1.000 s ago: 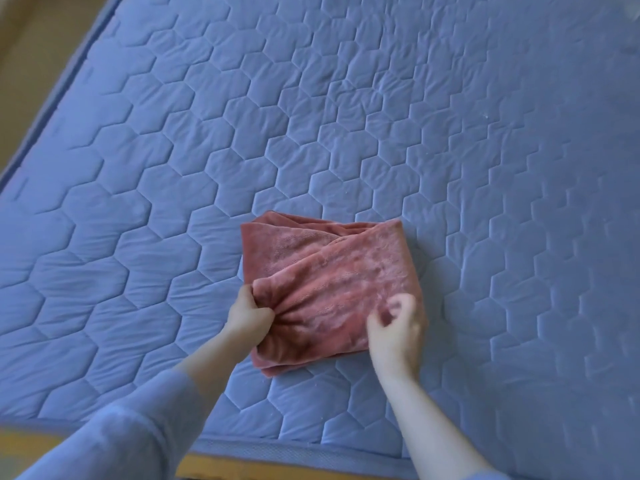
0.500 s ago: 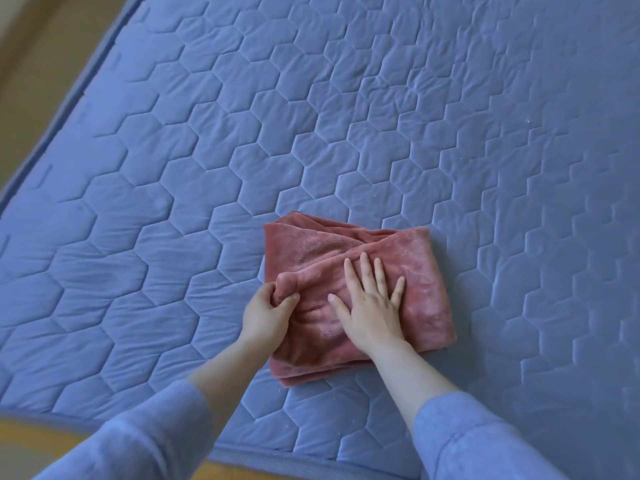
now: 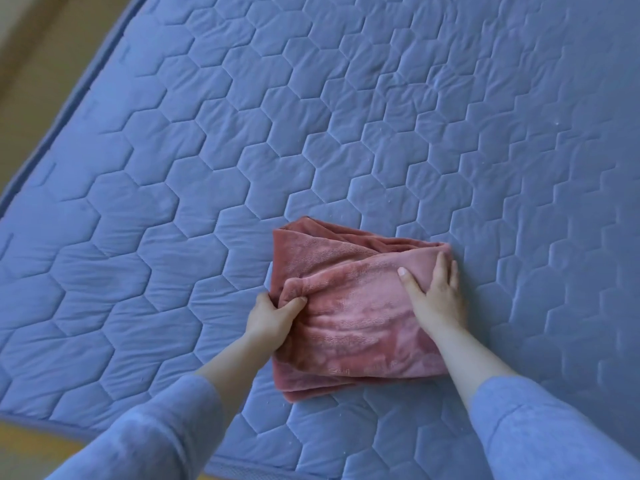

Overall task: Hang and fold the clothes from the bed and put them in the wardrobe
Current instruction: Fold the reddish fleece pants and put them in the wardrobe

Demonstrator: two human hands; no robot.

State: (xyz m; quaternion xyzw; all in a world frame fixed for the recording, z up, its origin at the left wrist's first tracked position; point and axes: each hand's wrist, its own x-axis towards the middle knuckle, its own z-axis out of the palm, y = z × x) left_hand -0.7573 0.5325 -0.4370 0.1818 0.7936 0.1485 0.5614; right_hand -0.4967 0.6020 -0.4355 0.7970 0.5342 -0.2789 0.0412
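Note:
A folded pink fleece garment (image 3: 349,320) lies in a thick rectangle on the blue quilted mattress (image 3: 311,133), near its front edge. My left hand (image 3: 272,315) grips the garment's left edge, with the thumb on top of a fold and the fingers curled underneath. My right hand (image 3: 434,292) lies flat on the garment's upper right corner, fingers straight and pressing the cloth down. Both forearms wear blue sleeves.
The mattress's left edge (image 3: 69,109) runs diagonally, with beige floor (image 3: 31,64) beyond it. Its front edge (image 3: 242,474) is just below my arms, over a yellow-brown strip. No other clothes or wardrobe are in view.
My right hand has slid from the middle of the garment to its upper right corner, smoothing it flat. My left hand keeps its grip on the left edge.

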